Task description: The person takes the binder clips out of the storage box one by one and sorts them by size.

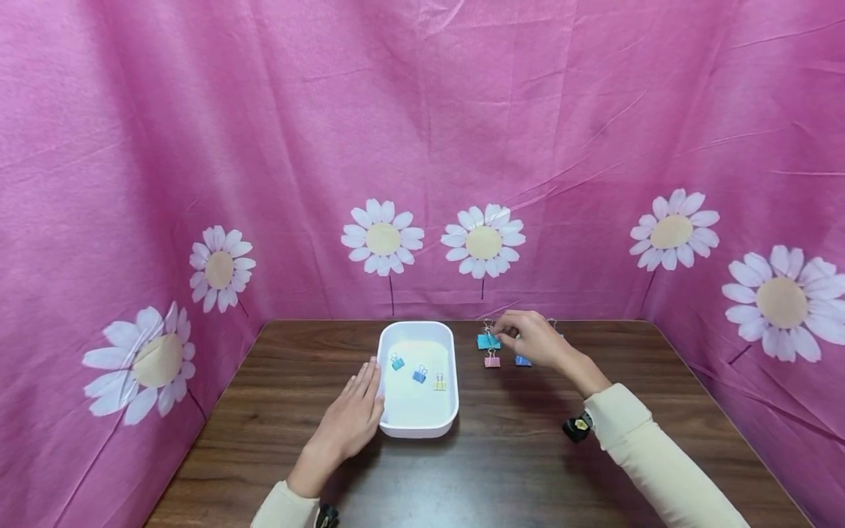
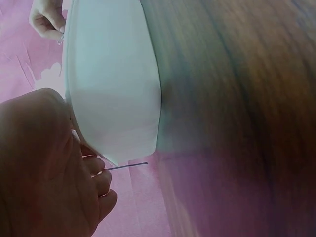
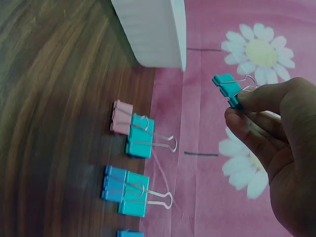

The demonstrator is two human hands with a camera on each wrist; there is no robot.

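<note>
Teal metal is forming the small wire-looped binder clip (image 3: pixel 227 89) that the right hand (image 1: pixel 536 341) is pinching between thumb and fingertips. Left of those fingers, a rounded white plastic tray (image 1: pixel 418 431) is standing on the table, and the left hand (image 1: pixel 350 414) is resting against its near-left wall, fingers nearly straight and gripping nothing.

For good control, the pinch is probably working best on the painted body, leaving the loops free; the left fingers should be bracing lightly, not tipping the tray. With neighbours sitting near the right fingertips, snagging a loop is looking like the main risk.

Only the right wrist view is showing the held clip distinctly, along with a pink metal clip (image 3: pixel 122 117) beside a teal-painted one (image 3: pixel 139 138). From the head, the right hand is partly covering that group, but a turquoise clip (image 1: pixel 397 361), a blue clip (image 1: pixel 419 375) and a yellow clip (image 1: pixel 440 382) are appearing inside the tray, right of the left fingers; the left wrist view is hiding them.
</note>
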